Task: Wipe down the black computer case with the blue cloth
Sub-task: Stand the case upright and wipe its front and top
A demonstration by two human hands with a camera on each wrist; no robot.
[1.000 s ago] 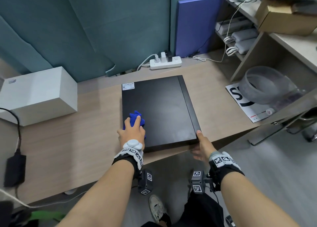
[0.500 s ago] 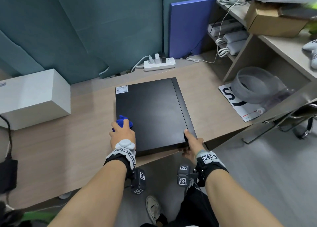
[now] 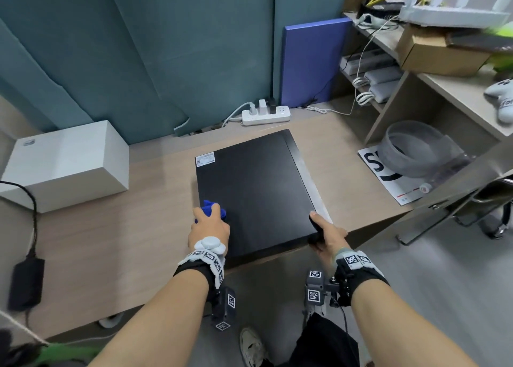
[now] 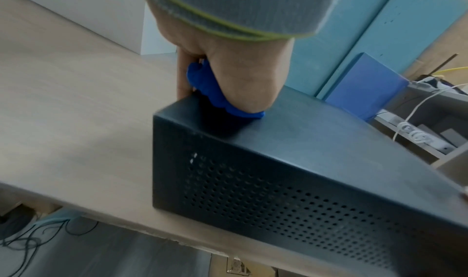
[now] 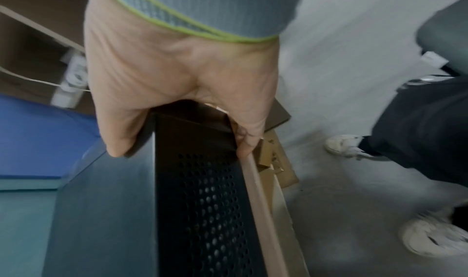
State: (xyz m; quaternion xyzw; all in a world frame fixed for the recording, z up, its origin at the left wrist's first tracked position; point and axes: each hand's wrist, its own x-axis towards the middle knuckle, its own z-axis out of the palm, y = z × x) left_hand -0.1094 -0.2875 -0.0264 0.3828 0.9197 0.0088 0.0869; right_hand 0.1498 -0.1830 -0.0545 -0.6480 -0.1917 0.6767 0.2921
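The wooden tabletop [image 3: 116, 244] stands by a teal wall. On it lies the flat black computer case [image 3: 258, 189]. The left hand [image 3: 208, 228] squeezes the blue cloth [image 3: 208, 208] on top. The right hand [image 3: 329, 235] grips its near corner.

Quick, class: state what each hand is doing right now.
Left hand: grips the blue cloth against the black computer case.
Right hand: grips the case's near right corner.

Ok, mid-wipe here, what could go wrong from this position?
The black computer case sits with its near side level with the desk front edge, so a hard pull could drag it off, though the right hand grips that corner. The left hand holds the blue cloth bunched at the left edge, so it may slip off the side.
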